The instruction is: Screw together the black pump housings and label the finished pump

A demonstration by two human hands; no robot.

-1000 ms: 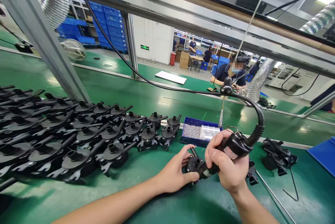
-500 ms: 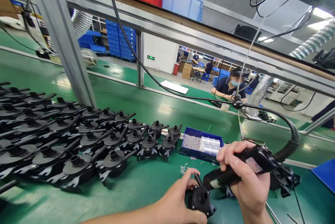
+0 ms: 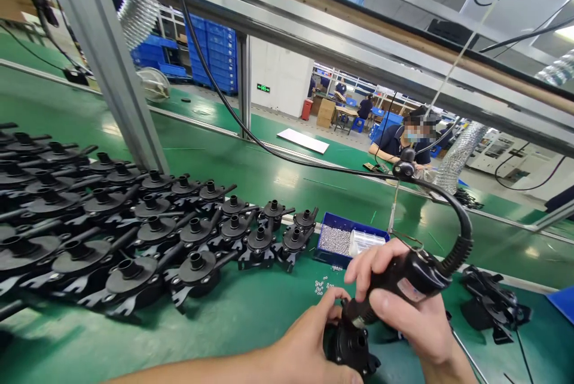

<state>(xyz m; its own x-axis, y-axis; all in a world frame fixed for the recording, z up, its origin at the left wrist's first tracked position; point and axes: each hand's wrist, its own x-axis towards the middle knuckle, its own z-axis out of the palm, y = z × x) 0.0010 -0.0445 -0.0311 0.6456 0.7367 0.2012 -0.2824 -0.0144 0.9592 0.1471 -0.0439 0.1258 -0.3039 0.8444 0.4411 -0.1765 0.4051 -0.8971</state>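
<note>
A black plastic pump housing point(image 3: 352, 345) with a short spout on top rests on the green bench, and my left hand point(image 3: 314, 336) is closed around its left side. My right hand point(image 3: 403, 300) grips a black corded electric screwdriver point(image 3: 403, 279), tilted with its front end down at the housing's upper edge. The tool's tip is hidden, so contact with a screw cannot be made out. Just beyond my left fingers lie several small washers or nuts point(image 3: 319, 285). Past them stands a blue parts box point(image 3: 325, 246) holding small metal pieces and a clear-wrapped bundle.
Rows of similar black pump housings point(image 3: 155, 231) fill the bench's left side. More black parts point(image 3: 495, 306) lie at the right. The screwdriver's cable point(image 3: 461, 216) arches over the bench. A metal post point(image 3: 112, 67) rises at left; a co-worker point(image 3: 403, 139) sits opposite.
My right hand has brought the screwdriver left and tilted it more steeply, its front end now over the housing. My left hand still holds the housing. The camera view has shifted slightly.
</note>
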